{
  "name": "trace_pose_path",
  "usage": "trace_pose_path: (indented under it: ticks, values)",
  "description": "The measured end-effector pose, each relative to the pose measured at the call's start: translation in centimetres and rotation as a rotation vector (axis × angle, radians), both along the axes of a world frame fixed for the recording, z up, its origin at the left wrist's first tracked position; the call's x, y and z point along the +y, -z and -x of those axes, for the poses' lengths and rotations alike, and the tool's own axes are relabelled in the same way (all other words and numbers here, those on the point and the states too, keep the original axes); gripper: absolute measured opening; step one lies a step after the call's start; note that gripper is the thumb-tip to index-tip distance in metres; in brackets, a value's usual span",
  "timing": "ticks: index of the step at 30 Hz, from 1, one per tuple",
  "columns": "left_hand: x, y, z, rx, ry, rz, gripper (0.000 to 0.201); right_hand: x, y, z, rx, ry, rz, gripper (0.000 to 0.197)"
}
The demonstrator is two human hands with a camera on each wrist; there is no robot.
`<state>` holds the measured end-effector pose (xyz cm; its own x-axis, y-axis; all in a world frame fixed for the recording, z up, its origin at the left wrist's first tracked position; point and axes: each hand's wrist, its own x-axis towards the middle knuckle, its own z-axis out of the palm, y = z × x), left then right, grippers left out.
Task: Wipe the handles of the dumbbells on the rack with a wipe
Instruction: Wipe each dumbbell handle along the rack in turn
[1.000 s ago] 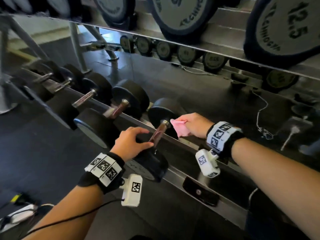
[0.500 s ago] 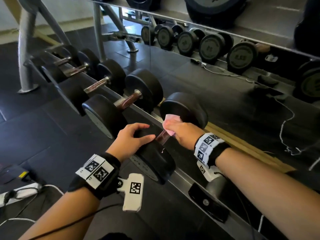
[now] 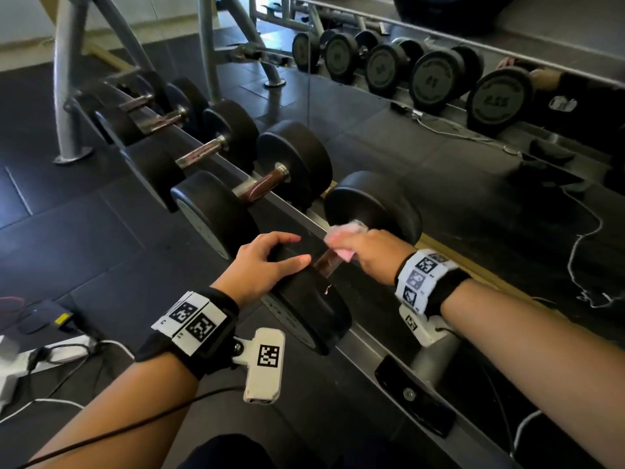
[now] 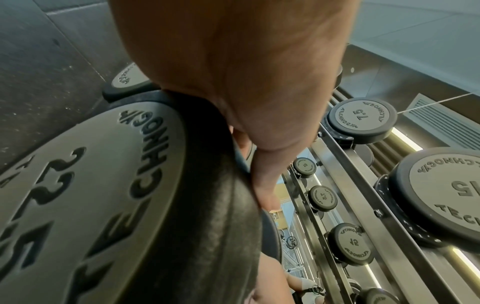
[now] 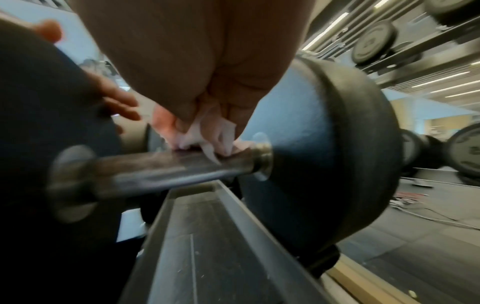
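The nearest black dumbbell [image 3: 372, 204] lies across the rack rail [image 3: 368, 346]. My right hand [image 3: 368, 252] grips a crumpled pink wipe [image 3: 340, 236] and presses it on the far end of the dark metal handle [image 3: 326, 265], next to the rear head. In the right wrist view the wipe [image 5: 207, 133] sits on the handle [image 5: 166, 166] near its collar. My left hand [image 3: 267, 262] rests with fingers spread over the front head [image 3: 304, 306], marked 22.5 [image 4: 59, 185]; the thumb [image 4: 265, 185] lies along its edge.
More dumbbells [image 3: 216, 211] line the rail to the left, their handles bare. A mirror behind reflects further dumbbells [image 3: 436, 79]. An upper tier holds lighter weights [image 4: 361, 119]. Cables and a power strip [image 3: 40, 360] lie on the dark floor at lower left.
My right hand has come down with the wipe onto the handle and slid toward the rear head. The head view has tilted down. The left hand has stayed on the front head.
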<state>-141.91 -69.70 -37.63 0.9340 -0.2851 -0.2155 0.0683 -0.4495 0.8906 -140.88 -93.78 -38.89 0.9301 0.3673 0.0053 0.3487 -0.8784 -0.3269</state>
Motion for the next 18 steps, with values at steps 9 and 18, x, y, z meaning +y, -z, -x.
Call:
trace_pose_path:
  ticks: [9, 18]
  values:
    - [0.0, -0.3, 0.2, 0.004, 0.016, -0.014, 0.043, 2.5, 1.1, 2.4, 0.249, -0.007, -0.357, 0.035]
    - [0.0, -0.5, 0.4, 0.019, 0.007, -0.019, 0.044, -0.7, -0.2, 0.5, 0.04, 0.033, 0.098, 0.049]
